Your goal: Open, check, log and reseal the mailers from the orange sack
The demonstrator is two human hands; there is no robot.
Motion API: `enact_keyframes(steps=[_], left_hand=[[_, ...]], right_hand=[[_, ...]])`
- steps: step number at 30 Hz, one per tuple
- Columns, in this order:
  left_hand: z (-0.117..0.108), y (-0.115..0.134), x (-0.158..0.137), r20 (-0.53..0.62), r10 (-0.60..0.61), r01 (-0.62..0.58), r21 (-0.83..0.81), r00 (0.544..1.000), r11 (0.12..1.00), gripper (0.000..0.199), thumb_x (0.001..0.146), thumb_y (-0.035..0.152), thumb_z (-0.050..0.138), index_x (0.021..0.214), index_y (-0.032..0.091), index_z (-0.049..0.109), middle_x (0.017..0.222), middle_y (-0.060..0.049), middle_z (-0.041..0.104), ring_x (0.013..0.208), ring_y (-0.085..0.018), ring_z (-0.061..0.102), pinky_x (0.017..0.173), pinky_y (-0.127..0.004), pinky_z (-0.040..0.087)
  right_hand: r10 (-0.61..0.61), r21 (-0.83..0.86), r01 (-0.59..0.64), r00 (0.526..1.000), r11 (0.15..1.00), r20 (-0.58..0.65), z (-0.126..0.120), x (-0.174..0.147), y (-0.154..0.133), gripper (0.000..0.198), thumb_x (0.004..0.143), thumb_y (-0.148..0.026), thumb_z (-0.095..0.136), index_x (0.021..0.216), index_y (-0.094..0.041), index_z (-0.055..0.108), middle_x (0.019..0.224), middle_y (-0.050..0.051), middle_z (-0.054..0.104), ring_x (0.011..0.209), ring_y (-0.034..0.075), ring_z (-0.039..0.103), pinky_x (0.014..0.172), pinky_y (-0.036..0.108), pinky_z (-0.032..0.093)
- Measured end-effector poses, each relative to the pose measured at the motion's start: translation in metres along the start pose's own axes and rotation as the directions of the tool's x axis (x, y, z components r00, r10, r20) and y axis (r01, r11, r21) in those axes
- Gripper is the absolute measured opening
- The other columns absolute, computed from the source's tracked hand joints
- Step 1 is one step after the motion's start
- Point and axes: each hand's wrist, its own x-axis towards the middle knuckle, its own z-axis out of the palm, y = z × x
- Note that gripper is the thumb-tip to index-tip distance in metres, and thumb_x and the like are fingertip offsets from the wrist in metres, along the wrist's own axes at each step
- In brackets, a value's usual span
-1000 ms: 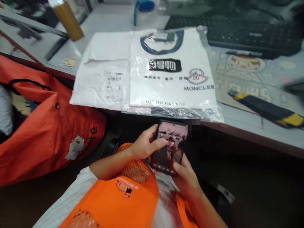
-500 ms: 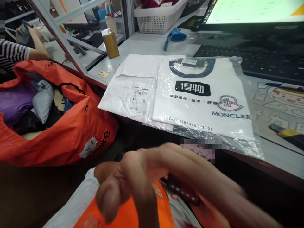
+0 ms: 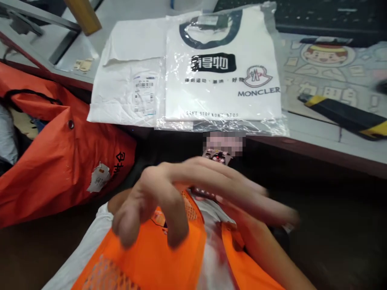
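Note:
My left hand (image 3: 169, 185) is raised close to the camera, open, its bent fingers apart and nothing seen in them. It is slightly blurred. Behind it, my right hand (image 3: 220, 201) is mostly hidden; a few fingertips show against the lower part of a pink and dark, bumpy-cased phone (image 3: 217, 156), whose top is pixelated. Past both hands, on the desk, lies a folded white T-shirt (image 3: 256, 48) with a dark collar and MONCLER lettering, sealed in a clear bag (image 3: 263, 128). A white packet (image 3: 121, 88) with a barcode label touches its left side.
An orange bag (image 3: 60, 161) of wrapped items stands at the left, below the desk edge. A yellow-and-black box cutter (image 3: 347, 117) lies at the right, near a cartoon desk mat (image 3: 329, 76). A keyboard (image 3: 317, 18) is behind the bagged shirt. My orange vest (image 3: 169, 257) fills the bottom.
The view has tilted down and turned right, so the basket and monitor have left the picture and the box cutter shows more fully. My left hand stays raised with its fingers apart.

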Motion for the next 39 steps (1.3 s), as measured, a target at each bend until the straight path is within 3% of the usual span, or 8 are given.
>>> enact_keyframes(steps=[4,8,12,17,20,26,33,39], left_hand=[[-0.011,-0.002,0.021,-0.114,-0.002,-0.029,-0.272,0.993,0.962,0.07,0.095,0.081,0.033,0.068,0.024,0.063,0.094,-0.012,0.074,0.091,-0.029,0.07,0.08,-0.047,0.061],[-0.004,-0.013,0.032,-0.205,-0.056,0.004,-0.248,0.977,0.969,0.035,0.101,0.048,0.055,0.084,0.02,0.067,0.098,-0.007,0.075,0.092,-0.02,0.069,0.086,-0.035,0.057],[0.012,-0.026,0.036,-0.118,-0.157,0.147,-0.09,0.981,0.985,0.021,0.098,0.038,0.06,0.101,0.019,0.068,0.098,-0.005,0.074,0.09,-0.017,0.069,0.085,-0.029,0.055],[0.02,-0.03,0.039,0.018,-0.177,0.178,-0.085,0.984,0.98,0.03,0.099,0.042,0.06,0.115,0.018,0.067,0.104,-0.005,0.075,0.091,-0.018,0.07,0.086,-0.029,0.054],[0.021,-0.029,0.04,0.041,-0.182,0.185,-0.092,0.982,0.978,0.031,0.1,0.044,0.057,0.112,0.018,0.069,0.1,-0.005,0.075,0.091,-0.018,0.07,0.084,-0.028,0.054],[0.021,-0.03,0.041,0.078,-0.194,0.201,-0.082,0.978,0.976,0.03,0.102,0.042,0.053,0.107,0.017,0.069,0.098,-0.004,0.076,0.091,-0.019,0.069,0.083,-0.027,0.053],[0.021,-0.029,0.042,0.078,-0.178,0.185,-0.086,0.981,0.979,0.028,0.102,0.04,0.054,0.103,0.017,0.069,0.095,-0.003,0.075,0.082,-0.016,0.067,0.075,-0.026,0.05],[0.021,-0.029,0.041,0.081,-0.183,0.189,-0.079,0.98,0.979,0.027,0.101,0.04,0.054,0.101,0.017,0.069,0.094,-0.004,0.075,0.084,-0.017,0.068,0.078,-0.026,0.051]], right_hand=[[-0.04,-0.024,0.042,0.998,0.999,0.052,-0.002,0.001,0.0,0.073,0.072,-0.031,0.09,0.135,-0.03,0.054,0.128,0.011,0.071,0.12,0.033,0.068,0.099,0.054,0.058],[-0.038,0.014,0.037,0.994,0.999,0.1,0.004,0.001,-0.005,0.076,0.075,-0.037,0.086,0.14,-0.03,0.047,0.131,0.012,0.069,0.124,0.033,0.066,0.104,0.055,0.055],[-0.01,0.053,0.008,0.999,0.999,0.048,0.011,0.0,-0.01,0.071,0.073,-0.038,0.085,0.135,-0.029,0.051,0.137,0.012,0.065,0.128,0.036,0.063,0.097,0.054,0.059],[0.007,0.109,-0.006,1.0,0.994,-0.011,0.012,0.001,-0.008,0.064,0.074,-0.041,0.082,0.13,-0.029,0.054,0.139,0.01,0.064,0.127,0.036,0.062,0.088,0.051,0.063],[0.006,0.122,-0.001,0.999,0.993,-0.046,0.012,0.0,-0.005,0.062,0.076,-0.043,0.08,0.13,-0.029,0.055,0.14,0.01,0.064,0.125,0.036,0.063,0.085,0.049,0.064],[0.033,0.135,-0.031,0.999,0.99,-0.009,0.01,-0.001,0.0,0.075,0.079,-0.05,0.076,0.145,-0.03,0.046,0.136,0.012,0.067,0.114,0.038,0.069,0.065,0.044,0.066],[0.029,0.133,-0.022,0.998,0.991,-0.053,0.011,-0.001,-0.001,0.079,0.08,-0.055,0.076,0.149,-0.03,0.045,0.135,0.012,0.068,0.114,0.038,0.07,0.067,0.045,0.066],[0.05,0.163,-0.043,0.998,0.986,-0.036,0.013,0.0,-0.001,0.075,0.081,-0.059,0.074,0.145,-0.031,0.047,0.137,0.012,0.067,0.11,0.038,0.072,0.057,0.04,0.064]])
